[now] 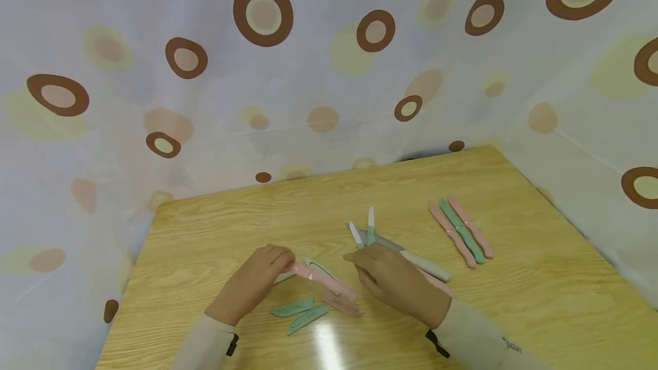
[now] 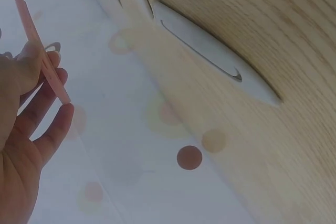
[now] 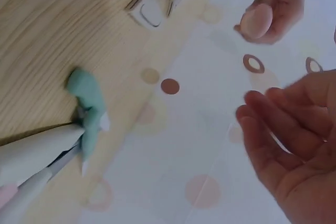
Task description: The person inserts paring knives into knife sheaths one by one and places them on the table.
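My left hand [image 1: 257, 280] pinches a pink sheathed knife [image 1: 321, 281] between thumb and fingers, as the left wrist view shows; its sheathed end points towards my right hand. Fingers loosely bent, my right hand [image 3: 294, 145] holds nothing in the right wrist view. In the head view it hovers over two green-handled knives [image 1: 370, 236] with bare white blades and a larger knife with a pale handle [image 1: 426, 265] and grey blade. A pink sheath [image 1: 343, 304] and two green sheaths [image 1: 294, 308] lie on the table below the left hand. A white sheath [image 2: 210, 51] lies beside it.
Three sheathed knives, two pink and one green [image 1: 461, 232], lie side by side at the right of the wooden table [image 1: 216, 227]. Part of a pink piece [image 1: 437, 283] shows beside my right wrist. A dotted curtain [image 1: 319, 84] stands behind the table.
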A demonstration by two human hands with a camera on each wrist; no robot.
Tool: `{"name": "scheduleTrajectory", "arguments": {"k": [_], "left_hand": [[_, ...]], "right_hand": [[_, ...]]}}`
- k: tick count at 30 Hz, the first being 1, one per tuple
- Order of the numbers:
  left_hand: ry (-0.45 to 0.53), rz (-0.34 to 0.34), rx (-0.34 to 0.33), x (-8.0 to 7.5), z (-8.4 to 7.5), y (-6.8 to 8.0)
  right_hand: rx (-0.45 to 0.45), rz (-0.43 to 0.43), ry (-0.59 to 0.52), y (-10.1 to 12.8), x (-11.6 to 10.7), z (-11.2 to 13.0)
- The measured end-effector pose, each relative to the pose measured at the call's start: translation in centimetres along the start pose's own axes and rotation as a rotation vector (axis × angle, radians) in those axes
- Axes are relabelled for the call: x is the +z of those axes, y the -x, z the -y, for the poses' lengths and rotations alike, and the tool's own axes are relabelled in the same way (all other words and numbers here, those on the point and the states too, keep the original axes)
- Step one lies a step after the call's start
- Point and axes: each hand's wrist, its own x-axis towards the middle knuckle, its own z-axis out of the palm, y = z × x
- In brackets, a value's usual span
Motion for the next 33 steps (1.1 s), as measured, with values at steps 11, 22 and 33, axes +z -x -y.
{"name": "scheduleTrajectory", "arguments": {"k": [11,22,33], "left_hand": [[0.016,0.033,-0.03,-0.7,-0.4,-1.8],[-0.002,0.004,-0.101,-0.1,-0.8,-2.6],[0.028,0.21,-0.482,0.4,0.5,0.6]], "right_hand": [[0.119,0.121,-0.028,-2.1,1.6,2.1],[0.197,0.0,0.162,-1.4,0.8,-0.2],[0.576,-0.055,0.158,4.4,-6.0,-11.5]]}}
